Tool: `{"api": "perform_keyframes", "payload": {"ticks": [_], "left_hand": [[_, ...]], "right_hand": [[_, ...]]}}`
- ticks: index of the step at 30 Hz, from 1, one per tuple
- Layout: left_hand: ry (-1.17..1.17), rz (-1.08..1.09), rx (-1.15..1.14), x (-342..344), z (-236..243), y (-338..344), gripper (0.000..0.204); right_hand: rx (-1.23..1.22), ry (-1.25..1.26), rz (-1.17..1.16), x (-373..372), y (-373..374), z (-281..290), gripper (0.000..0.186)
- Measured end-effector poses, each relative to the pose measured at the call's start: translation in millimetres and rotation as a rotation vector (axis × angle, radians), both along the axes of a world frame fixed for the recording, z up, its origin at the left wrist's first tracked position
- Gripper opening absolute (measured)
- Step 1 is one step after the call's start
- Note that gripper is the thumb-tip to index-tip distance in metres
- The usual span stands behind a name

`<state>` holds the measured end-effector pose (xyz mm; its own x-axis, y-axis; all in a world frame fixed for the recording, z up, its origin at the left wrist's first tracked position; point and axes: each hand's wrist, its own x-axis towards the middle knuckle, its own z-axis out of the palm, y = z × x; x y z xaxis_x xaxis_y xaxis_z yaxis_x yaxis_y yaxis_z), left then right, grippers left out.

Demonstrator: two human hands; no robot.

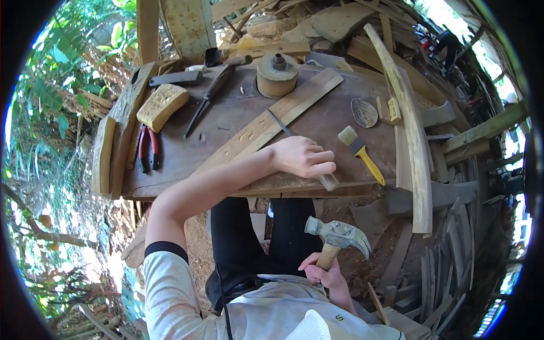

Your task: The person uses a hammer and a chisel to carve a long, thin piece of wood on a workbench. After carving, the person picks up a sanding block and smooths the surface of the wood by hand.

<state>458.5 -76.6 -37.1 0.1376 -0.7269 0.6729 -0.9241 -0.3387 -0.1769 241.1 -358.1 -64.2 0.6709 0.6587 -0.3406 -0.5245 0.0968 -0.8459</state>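
Note:
My left hand is closed around a chisel, its handle end sticking out toward me. The chisel's thin blade slants away to the far left, and its tip meets a flat wooden board lying diagonally across the bench. Several small notches mark that board. Down near my lap, off the bench's near edge, my right hand grips a claw hammer by its wooden handle, head up. A paintbrush with a yellow handle lies right of my left hand.
The wooden bench carries red-handled pliers, a wood block, a long pointed tool, a round wooden piece and an oval mesh-like piece. A long pole lines the right side. Scrap wood piles beyond it.

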Motion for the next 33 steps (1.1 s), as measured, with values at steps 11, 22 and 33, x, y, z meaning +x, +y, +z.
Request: {"api": "perform_keyframes", "payload": {"ticks": [11,22,33], "left_hand": [[0.159,-0.045,-0.166,-11.7,1.3,-3.3,0.056],[0.081,-0.026,-0.257,-9.6,-1.7,-1.8,0.033],[0.298,0.198,-0.376,0.9,-1.9,-1.0,0.041]], "right_hand": [[0.202,-0.016,0.01,10.5,3.4,-18.5,0.028],[0.323,-0.052,0.009,13.6,8.8,-12.4,0.064],[0.328,-0.079,0.03,19.2,8.2,-14.3,0.062]]}}
